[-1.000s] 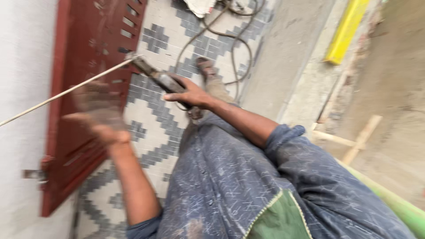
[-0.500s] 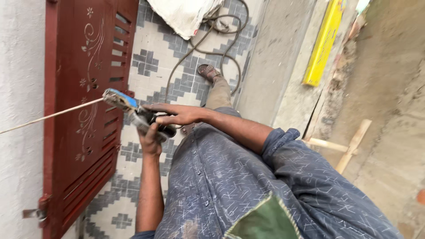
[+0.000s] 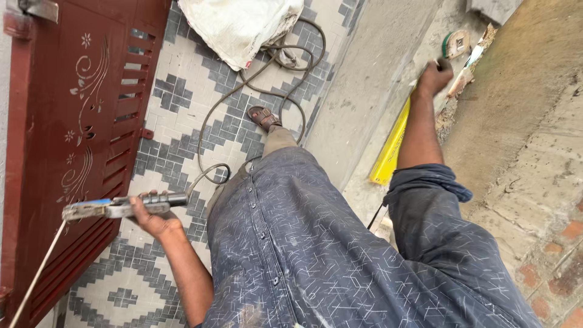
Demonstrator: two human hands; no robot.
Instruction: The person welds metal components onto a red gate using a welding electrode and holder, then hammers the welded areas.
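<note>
My left hand point(image 3: 152, 217) grips the black handle of a welding electrode holder point(image 3: 115, 206). A thin rod point(image 3: 36, 273) runs from its jaws down toward the lower left, in front of the dark red metal door point(image 3: 73, 121). A cable point(image 3: 243, 97) leads from the holder across the tiled floor. My right hand point(image 3: 436, 76) is stretched far out to the right, fingers closed at the ledge beside a small round green and white object point(image 3: 455, 44); whether it holds anything I cannot tell.
A white sack point(image 3: 237, 24) lies on the patterned tile floor point(image 3: 176, 85) with coiled cable around it. A long yellow spirit level point(image 3: 392, 143) rests along the concrete step. My sandalled foot point(image 3: 264, 116) stands on the tiles. Rough concrete and brick lie at right.
My right hand has let go of the electrode holder and reached out to the ledge on the right. The left hand now holds the holder alone, lower beside the door.
</note>
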